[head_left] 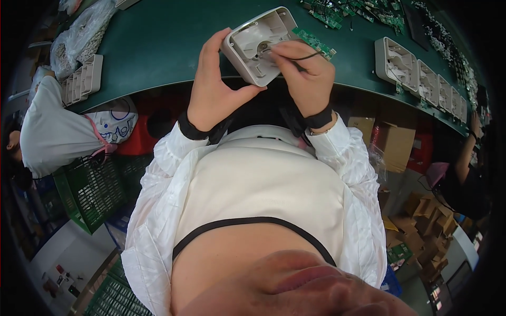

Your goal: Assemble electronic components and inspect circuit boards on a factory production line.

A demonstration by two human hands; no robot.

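My left hand (213,89) is closed round the edge of a white plastic housing (243,64), tilted with its open side toward me. Ribs, posts and a round hole show inside it. The thumb and fingers of my right hand (308,73) are pinched together inside the housing, on a thin black wire (308,57). That wire curves out past the fingers toward a green circuit board (315,42) just beyond my right hand. Part of the board is hidden behind the fingers. What the fingertips touch inside the housing is too small to tell.
On the green table (158,37) stand a row of white housings (398,60) at right and more white housings (87,79) at left. Loose circuit boards (329,13) lie at the back. Plastic bags (79,42) sit far left. Other people are at both sides; a green crate (95,189) stands below left.
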